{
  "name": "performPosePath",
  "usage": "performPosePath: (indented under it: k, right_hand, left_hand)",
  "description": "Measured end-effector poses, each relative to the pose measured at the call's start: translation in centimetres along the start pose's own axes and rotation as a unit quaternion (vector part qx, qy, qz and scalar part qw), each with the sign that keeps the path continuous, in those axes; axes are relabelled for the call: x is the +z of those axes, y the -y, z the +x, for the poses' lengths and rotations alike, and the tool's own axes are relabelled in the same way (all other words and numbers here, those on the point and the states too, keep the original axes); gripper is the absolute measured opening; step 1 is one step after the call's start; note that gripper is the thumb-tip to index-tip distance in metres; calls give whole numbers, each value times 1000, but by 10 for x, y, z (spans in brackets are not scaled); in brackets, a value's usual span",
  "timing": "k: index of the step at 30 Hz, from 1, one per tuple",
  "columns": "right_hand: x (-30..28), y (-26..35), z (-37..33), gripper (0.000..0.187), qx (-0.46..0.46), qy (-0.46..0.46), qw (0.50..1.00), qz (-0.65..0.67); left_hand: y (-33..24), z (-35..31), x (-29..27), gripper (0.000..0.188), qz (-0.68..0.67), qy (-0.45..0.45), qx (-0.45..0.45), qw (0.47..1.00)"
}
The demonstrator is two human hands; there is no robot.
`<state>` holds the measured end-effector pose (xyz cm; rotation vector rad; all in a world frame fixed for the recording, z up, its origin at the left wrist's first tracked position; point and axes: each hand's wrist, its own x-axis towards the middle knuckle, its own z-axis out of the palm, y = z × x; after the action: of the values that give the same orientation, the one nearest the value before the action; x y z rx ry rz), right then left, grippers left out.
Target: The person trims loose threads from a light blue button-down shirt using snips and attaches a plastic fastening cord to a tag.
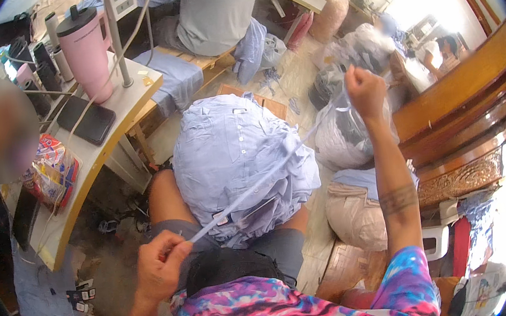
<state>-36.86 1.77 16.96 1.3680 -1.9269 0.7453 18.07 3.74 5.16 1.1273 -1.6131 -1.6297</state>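
Note:
A large round bundle of folded light blue button-up shirts [213, 140] rests on my lap between my knees. Across it runs a narrow light blue cloth strip [250, 191], pulled taut on a slant. My left hand [160, 263], low at the near left of the bundle, pinches one end of the strip between thumb and fingers. Raised far to the right, my right hand [366, 92] is closed in a fist, and the strip leads up toward it; its end is hidden inside the fist.
At left, a white table [94, 157] carries a pink tumbler [86, 52], a dark phone [86, 119] and a colourful snack packet [54, 168]. A person in grey [218, 12] sits ahead. Plastic-wrapped bundles [343, 129] and a carved wooden piece [464, 96] stand right.

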Motion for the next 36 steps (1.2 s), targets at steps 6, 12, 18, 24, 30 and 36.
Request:
performPosePath:
  k: [6, 12, 18, 24, 30, 36]
  right_hand:
    - [6, -61, 24, 36, 34, 5, 995, -92]
    - [-1, -135, 23, 40, 108, -54, 962, -245]
    - [14, -43, -2, 46, 78, 159, 983, -53]
    - [-56, 102, -79, 42, 24, 474, 879, 46]
    - [-98, 220, -175, 32, -132, 645, 716, 234]
    - [-11, 267, -189, 40, -203, 526, 812, 153]
  left_hand:
    - [35, -20, -31, 23, 1, -21, -14, 1000]
    - [82, -56, -100, 19, 3, -106, -106, 989]
    - [86, -56, -96, 23, -36, -145, -154, 977]
    - [90, -67, -136, 23, 103, -123, -142, 977]
    - [102, -18, -73, 28, 249, -146, 12, 957]
    - [121, 61, 25, 30, 326, 22, 84, 941]
